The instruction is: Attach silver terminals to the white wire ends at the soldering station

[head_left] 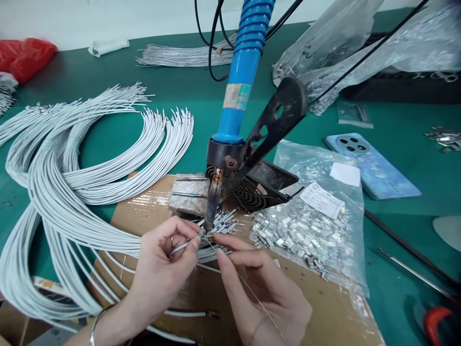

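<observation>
My left hand is closed, pinching a white cable near its end. Just above the fingertips, the dark tip of a blue-handled soldering iron points down at that end; whether they touch is hard to tell. A black bracket carries the iron. From the right, my right hand pinches a thin solder wire between thumb and forefinger, its upper end near the iron's tip. Behind my fingers lie several cable ends, partly hidden. A brown cardboard sheet lies beneath both hands.
Large coils of white cable cover the left side. Beside the iron sits a fibrous grey block. To the right are a plastic bag of small metal parts, a blue phone and a red-handled tool. Black wires hang overhead.
</observation>
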A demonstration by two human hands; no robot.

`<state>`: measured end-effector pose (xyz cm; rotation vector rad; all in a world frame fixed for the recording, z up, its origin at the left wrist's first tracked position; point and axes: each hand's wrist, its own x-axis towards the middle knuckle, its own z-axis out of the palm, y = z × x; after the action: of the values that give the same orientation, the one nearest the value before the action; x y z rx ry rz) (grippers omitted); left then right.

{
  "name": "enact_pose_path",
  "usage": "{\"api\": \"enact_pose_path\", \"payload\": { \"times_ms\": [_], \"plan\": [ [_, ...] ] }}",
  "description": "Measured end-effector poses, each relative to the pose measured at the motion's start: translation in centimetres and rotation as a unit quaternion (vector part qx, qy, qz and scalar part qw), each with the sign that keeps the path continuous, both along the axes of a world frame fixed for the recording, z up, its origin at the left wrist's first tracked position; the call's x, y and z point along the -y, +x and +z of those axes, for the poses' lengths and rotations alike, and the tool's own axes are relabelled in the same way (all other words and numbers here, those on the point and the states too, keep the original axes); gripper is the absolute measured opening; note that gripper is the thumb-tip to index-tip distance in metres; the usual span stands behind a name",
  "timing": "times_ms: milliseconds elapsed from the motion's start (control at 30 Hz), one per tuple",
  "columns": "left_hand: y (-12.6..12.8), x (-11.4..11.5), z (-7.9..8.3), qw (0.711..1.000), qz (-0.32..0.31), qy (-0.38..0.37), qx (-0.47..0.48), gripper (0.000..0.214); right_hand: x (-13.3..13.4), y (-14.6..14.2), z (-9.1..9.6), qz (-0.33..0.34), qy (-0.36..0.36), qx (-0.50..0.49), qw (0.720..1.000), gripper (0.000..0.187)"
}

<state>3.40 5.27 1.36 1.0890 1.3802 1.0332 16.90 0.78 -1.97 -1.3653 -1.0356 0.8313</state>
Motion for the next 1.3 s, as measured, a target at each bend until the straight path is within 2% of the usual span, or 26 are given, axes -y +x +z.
{"api": "enact_pose_path", "payload": {
  "times_ms": [133,233,300,367,467,833,1033,1300],
  "plan": [
    [-0.1,0.5,-0.3,0.999,-0.003,-0.026,0.017,0.013,0.3,-0.2,-0.2,-0.02,-0.013,-0.035,0.999,0.013],
    [-0.4,1.4,-0.8,0.998,-0.01,-0.05,0.029,0.016,0.6,0.4,-0.6,-0.045,-0.038,0.008,0.998,0.005],
    [-0.6,2.2,-1.2,0.998,-0.013,-0.059,0.036,0.017,0.9,0.8,-0.7,-0.028,-0.054,0.076,0.995,0.016],
    [-0.9,3.0,-1.5,0.997,-0.023,-0.069,0.035,0.017,1.2,1.0,-0.7,0.021,-0.053,0.106,0.993,0.027],
    [-1.3,4.2,-1.5,0.995,-0.038,-0.083,0.029,0.019,1.8,0.6,-0.2,0.064,-0.055,0.069,0.994,0.028],
    [-2.5,7.3,-0.9,0.995,-0.061,-0.078,-0.004,0.016,4.7,-0.7,0.7,0.053,-0.104,-0.023,0.993,0.03],
    [-2.9,8.0,-0.8,0.995,-0.073,-0.064,-0.009,0.016,5.4,-1.0,0.9,0.064,-0.126,-0.04,0.989,0.033],
    [-3.0,8.4,-0.4,0.995,-0.072,-0.062,-0.007,0.014,5.7,-1.1,0.7,0.073,-0.155,-0.132,0.976,0.038]
  ]
}}
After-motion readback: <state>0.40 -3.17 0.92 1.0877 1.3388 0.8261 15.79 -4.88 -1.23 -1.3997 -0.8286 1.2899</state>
